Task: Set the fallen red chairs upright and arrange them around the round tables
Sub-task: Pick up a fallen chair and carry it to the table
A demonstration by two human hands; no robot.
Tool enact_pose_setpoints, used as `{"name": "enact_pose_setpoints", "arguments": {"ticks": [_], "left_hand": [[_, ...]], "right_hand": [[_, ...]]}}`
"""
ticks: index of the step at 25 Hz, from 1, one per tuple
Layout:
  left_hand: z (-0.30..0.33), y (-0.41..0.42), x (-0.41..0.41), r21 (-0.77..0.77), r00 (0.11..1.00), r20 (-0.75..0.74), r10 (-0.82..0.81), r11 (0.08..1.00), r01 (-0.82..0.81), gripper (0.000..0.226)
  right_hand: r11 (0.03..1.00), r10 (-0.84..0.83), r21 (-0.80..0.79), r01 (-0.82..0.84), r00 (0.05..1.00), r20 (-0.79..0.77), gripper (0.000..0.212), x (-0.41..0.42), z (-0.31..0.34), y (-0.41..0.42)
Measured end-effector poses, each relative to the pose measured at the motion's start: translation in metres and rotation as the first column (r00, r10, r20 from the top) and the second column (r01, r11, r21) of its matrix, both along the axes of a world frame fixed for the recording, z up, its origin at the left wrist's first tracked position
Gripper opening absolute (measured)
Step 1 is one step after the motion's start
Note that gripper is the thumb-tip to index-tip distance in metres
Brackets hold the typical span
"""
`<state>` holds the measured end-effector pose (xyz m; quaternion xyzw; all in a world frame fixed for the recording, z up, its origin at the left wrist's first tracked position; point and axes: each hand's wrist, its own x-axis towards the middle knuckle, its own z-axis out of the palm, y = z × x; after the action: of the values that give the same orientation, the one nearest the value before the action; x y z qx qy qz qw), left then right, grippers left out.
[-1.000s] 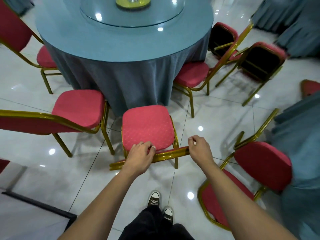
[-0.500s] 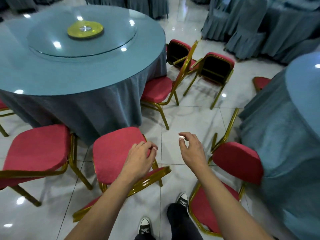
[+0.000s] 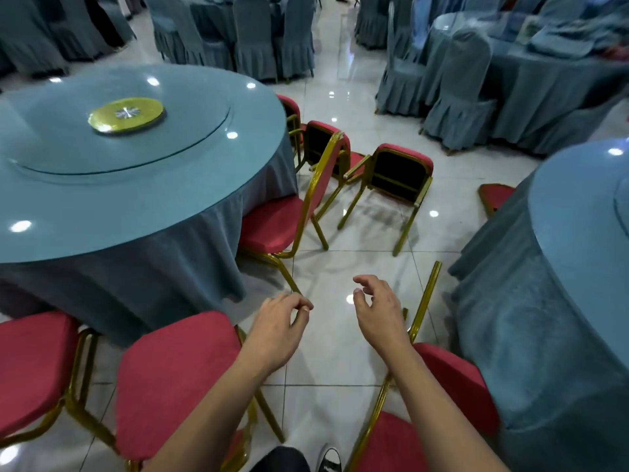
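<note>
While both hands hovered over the white tiled floor [image 3: 357, 260], my left hand [image 3: 277, 330] had loosely curled fingers, seemingly empty; my right hand [image 3: 377, 310] was spread. A fallen red gold-framed chair [image 3: 401, 175] lay beyond, near the round blue-clothed tabletop [image 3: 136, 199].

Red cushions [image 3: 177, 376] are showing on gold-framed chairs [image 3: 299, 216]; a teal cloth is covering the worktop [image 3: 143, 212], a yellow-green disc [image 3: 126, 114] is gleaming, and the glossy white floor tiles [image 3: 357, 267] are shining.
</note>
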<state>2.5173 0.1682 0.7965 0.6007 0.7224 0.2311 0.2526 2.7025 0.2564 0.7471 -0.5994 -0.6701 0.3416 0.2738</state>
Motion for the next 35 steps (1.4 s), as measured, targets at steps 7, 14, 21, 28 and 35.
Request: {"name": "enact_pose_setpoints", "arguments": {"ticks": [7, 14, 21, 28, 35], "left_hand": [[-0.003, 0.112, 0.03, 0.051, 0.997, 0.081, -0.017, 0.999, 0.013, 0.019], [-0.005, 0.27, 0.032, 0.064, 0.983, 0.146, -0.109, 0.993, 0.1, 0.017], [0.006, 0.43, 0.028, 0.07, 0.966, 0.104, -0.234, 0.971, 0.228, 0.02], [0.004, 0.546, 0.05, 0.052, 0.937, 0.068, -0.342, 0.939, 0.339, 0.02], [-0.001, 0.676, 0.094, 0.036, 0.922, 0.025, -0.387, 0.922, 0.386, 0.022]], "right_hand": [[0.998, -0.059, 0.016, 0.059, 0.998, -0.013, 0.026, 0.032, 0.005, 0.105], [0.989, -0.149, 0.021, 0.149, 0.989, 0.009, 0.026, 0.038, -0.002, 0.244], [0.968, -0.251, 0.033, 0.25, 0.968, 0.021, 0.024, 0.029, 0.009, 0.371], [0.929, -0.369, 0.001, 0.369, 0.929, 0.005, 0.026, 0.055, 0.005, 0.466], [0.908, -0.419, 0.001, 0.419, 0.908, -0.035, 0.024, 0.099, -0.013, 0.592]]}}
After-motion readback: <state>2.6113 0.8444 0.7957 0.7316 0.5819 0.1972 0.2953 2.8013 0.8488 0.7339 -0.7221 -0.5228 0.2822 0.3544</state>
